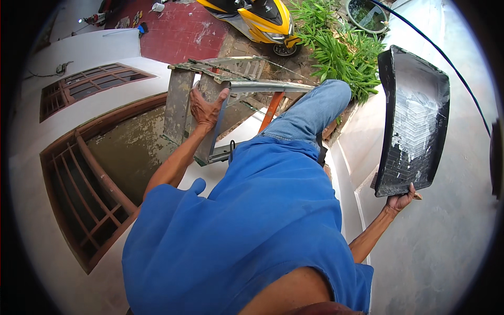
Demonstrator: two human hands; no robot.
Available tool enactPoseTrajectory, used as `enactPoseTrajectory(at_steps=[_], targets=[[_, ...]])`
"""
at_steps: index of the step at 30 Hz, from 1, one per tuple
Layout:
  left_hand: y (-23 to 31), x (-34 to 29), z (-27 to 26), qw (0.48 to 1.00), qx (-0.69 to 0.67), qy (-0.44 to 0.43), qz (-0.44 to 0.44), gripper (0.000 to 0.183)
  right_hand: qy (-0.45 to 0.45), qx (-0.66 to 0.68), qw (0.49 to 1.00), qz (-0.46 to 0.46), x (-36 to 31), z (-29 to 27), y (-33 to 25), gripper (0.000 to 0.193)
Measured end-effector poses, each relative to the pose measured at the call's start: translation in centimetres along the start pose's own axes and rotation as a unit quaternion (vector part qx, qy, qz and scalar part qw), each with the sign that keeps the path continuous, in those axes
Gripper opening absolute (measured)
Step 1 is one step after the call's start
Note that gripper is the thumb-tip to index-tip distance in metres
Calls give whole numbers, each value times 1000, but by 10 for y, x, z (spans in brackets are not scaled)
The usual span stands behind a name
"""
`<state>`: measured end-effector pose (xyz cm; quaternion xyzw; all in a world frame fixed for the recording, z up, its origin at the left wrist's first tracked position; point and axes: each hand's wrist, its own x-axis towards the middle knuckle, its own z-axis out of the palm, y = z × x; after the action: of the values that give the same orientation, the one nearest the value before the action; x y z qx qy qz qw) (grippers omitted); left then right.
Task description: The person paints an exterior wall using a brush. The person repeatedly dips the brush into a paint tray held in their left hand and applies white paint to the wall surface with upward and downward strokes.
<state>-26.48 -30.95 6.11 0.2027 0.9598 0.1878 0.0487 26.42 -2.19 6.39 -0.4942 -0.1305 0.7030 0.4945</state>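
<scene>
My left hand (206,109) is closed round the upper part of a worn, paint-spotted metal stepladder (179,100), its thumb and fingers on either side of a flat rail. Out to the right, my right hand (401,200) grips the near end of a black paint tray (387,152). White paint (415,118) coats much of the tray's ribbed inside, thickest toward the middle and far end. A small brown tip (418,196) sticks out beside my right fingers; what it belongs to is hidden. One of my legs, in blue jeans, is raised over the ladder's far side.
Barred brown window frames (92,178) line the white wall at left. A yellow motor scooter (262,21) stands beyond the ladder near red paving (178,31). Green plants (341,58) and a round basin (367,16) are at far right. A dark cable (441,50) hangs past the tray.
</scene>
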Motion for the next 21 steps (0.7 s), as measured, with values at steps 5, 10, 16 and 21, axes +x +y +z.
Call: enactPoseTrajectory(at_steps=[5,10,16,21], targets=[[-2,8,8,999,13,35,7,99,-2,23,1000,2,-5,3,3,45],[10,13,8,999,41,20,3,97,20,16,1000,13,-19,19,1,47],[32,32,14,997,65,-37,-37,102,69,7,997,21,-56,64,-13,46],[33,36,1,995,52,-75,-29,107,116,21,993,19,-110,77,-12,42]])
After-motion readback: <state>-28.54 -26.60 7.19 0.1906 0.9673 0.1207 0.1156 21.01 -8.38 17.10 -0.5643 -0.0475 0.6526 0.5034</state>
